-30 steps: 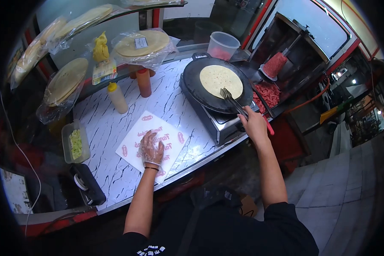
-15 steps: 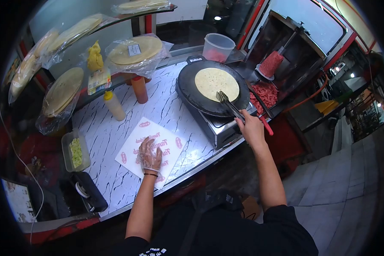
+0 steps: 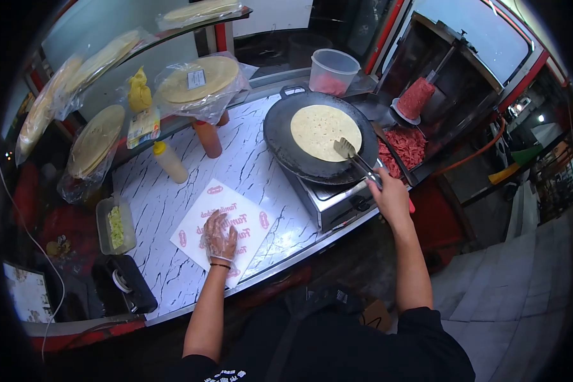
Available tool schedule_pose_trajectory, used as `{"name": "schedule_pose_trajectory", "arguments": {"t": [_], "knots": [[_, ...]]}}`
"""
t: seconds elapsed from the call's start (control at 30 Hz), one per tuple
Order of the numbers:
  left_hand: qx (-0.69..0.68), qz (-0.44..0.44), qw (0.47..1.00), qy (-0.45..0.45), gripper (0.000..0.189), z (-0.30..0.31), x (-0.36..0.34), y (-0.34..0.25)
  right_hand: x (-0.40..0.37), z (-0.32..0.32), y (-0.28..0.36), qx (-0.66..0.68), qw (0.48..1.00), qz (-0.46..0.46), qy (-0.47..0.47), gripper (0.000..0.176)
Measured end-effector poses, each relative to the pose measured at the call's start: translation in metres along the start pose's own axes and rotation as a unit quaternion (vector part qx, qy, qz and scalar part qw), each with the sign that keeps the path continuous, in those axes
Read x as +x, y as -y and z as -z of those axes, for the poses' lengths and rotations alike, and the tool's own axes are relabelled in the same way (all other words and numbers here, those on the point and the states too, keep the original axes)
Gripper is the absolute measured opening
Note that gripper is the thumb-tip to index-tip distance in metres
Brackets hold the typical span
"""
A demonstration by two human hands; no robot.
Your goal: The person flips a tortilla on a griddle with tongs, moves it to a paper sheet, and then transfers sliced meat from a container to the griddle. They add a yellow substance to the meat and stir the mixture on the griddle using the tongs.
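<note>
My left hand point(image 3: 220, 237), in a clear plastic glove, rests with fingers stretched out on a white printed wrapping paper point(image 3: 253, 232) on the counter. In my right hand point(image 3: 391, 197) is a pair of metal tongs point(image 3: 363, 165) with dark grips. Their tips meet the near right edge of a round tortilla point(image 3: 318, 130). The tortilla lies on a black round griddle point(image 3: 278, 143), which sits on a portable gas stove point(image 3: 325, 209).
Left of the paper are a yellow-capped squeeze bottle point(image 3: 171, 164), an orange sauce bottle point(image 3: 208, 139) and a tub of chopped greens point(image 3: 128, 233). Bagged flatbreads point(image 3: 205, 73) stand behind. Shaved meat point(image 3: 401, 150) lies beneath a meat cone point(image 3: 416, 100), right of the griddle.
The tongs' tips have slid right across the tortilla to its edge, my right hand moving along. My left hand stays on the paper. The view has shifted slightly.
</note>
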State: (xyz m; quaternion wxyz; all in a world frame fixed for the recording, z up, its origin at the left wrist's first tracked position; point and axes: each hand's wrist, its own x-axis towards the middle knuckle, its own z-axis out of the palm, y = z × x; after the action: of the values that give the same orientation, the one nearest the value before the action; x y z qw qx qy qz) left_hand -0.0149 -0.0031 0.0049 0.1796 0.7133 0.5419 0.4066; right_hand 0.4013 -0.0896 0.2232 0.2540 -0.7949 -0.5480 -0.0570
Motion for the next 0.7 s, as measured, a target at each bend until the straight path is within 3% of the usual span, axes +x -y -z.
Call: {"name": "schedule_pose_trajectory", "arguments": {"t": [0.07,0.2,0.23,0.27,0.4,0.53,0.7], "knots": [[0.013,-0.001,1.0,0.007,0.044,0.0,0.001,-0.001,0.004,-0.002,-0.01,-0.013,0.998,0.054,0.013,0.032],[0.042,0.009,0.999,0.009,0.043,-0.002,0.002,0.001,0.018,-0.012,-0.025,0.028,0.998,0.059,0.005,0.033],[0.047,0.014,0.999,0.009,0.042,-0.002,0.002,0.002,0.02,-0.006,-0.026,-0.034,0.996,0.043,0.072,0.032],[0.052,0.012,0.999,0.012,0.042,-0.003,0.002,0.004,0.024,-0.001,-0.032,-0.03,0.996,0.039,0.072,0.032],[0.103,0.004,0.995,0.008,0.042,-0.004,0.001,0.003,0.048,0.027,-0.061,0.019,0.989,0.145,0.0,0.032],[0.138,-0.019,0.99,0.003,0.043,-0.006,0.0,0.0,0.071,0.078,-0.101,-0.062,0.967,0.248,-0.012,0.046],[0.171,-0.023,0.985,-0.009,0.044,-0.007,0.0,0.004,0.096,0.066,-0.139,-0.065,0.931,0.357,-0.028,0.034]]}}
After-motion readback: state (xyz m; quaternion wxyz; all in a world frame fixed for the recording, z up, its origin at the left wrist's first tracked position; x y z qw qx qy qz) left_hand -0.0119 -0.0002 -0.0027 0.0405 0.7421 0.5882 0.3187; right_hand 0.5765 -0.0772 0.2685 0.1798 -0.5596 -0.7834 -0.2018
